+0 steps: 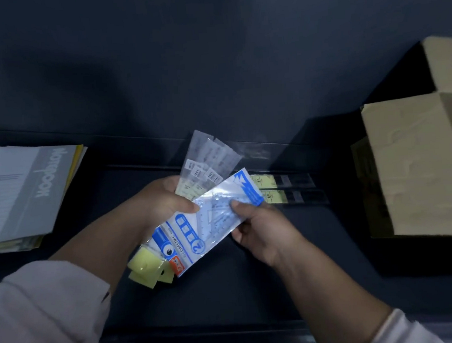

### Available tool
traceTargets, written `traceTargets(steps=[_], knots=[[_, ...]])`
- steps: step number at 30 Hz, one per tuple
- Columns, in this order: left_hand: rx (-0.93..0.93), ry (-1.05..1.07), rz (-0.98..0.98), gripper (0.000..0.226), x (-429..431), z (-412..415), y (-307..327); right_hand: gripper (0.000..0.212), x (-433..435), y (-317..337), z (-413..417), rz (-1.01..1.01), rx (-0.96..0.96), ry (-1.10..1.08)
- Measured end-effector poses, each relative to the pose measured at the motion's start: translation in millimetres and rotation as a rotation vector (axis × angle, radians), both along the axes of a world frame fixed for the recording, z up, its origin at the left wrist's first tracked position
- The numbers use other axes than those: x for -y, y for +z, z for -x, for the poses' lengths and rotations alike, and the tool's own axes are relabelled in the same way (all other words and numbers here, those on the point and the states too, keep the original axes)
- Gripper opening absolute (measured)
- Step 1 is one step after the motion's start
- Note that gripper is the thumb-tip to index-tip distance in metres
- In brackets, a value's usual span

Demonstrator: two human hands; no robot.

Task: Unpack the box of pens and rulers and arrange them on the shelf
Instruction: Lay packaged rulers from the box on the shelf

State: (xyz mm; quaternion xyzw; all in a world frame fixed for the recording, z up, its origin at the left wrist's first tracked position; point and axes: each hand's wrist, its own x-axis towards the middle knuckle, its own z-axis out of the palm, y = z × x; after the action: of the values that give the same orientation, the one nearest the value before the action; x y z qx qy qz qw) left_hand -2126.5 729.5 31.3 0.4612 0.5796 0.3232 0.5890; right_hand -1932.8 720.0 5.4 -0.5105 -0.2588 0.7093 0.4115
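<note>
Two rulers (288,190) are laid near the box (419,167), at the right edge of the shelf (229,293). Ruler packets (207,156) are gripped by the left hand (162,200) and the blue packet (212,221) is pinched by the right hand (262,230); neither is placed yet.

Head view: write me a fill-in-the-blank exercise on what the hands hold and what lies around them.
1. The left hand and right hand together hold a ruler packet printed white and ____.
2. The clear packets fan out above the ____ hand.
3. The top cover of the stack bears the word ____.
4. The cardboard box stands on the ____ side of the view.

Missing words: blue; left; Notebook; right.
</note>
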Motion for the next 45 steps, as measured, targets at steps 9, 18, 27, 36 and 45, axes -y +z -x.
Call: traceTargets(steps=[9, 18, 27, 36, 45], knots=[[-0.002, 0.079, 0.033, 0.037, 7.5, 30.4, -2.1, 0.030, 1.2, -15.6, -41.6, -0.591, 1.489, 0.135], [-0.049, -0.021, 0.018, 0.039, 17.0, 19.9, 6.6, 0.025, 5.1, -4.6, -28.8, -0.545, 0.921, -0.153], [0.016, -0.067, 0.096, 0.017, 28.4, 4.8, 10.3, 0.011, 24.6, 4.3, -34.6, -0.116, 0.355, 0.099], [-0.413, -0.260, -0.091, 0.024, 7.6, -34.4, 14.9, 0.012, 53.7, 9.2, -101.8, -0.144, 0.234, 0.021], [-0.527, -0.439, -0.278, 0.039, -24.5, -112.9, 18.1, 0.010, 63.5, -0.7, -132.2, -0.114, 0.381, -0.005]])
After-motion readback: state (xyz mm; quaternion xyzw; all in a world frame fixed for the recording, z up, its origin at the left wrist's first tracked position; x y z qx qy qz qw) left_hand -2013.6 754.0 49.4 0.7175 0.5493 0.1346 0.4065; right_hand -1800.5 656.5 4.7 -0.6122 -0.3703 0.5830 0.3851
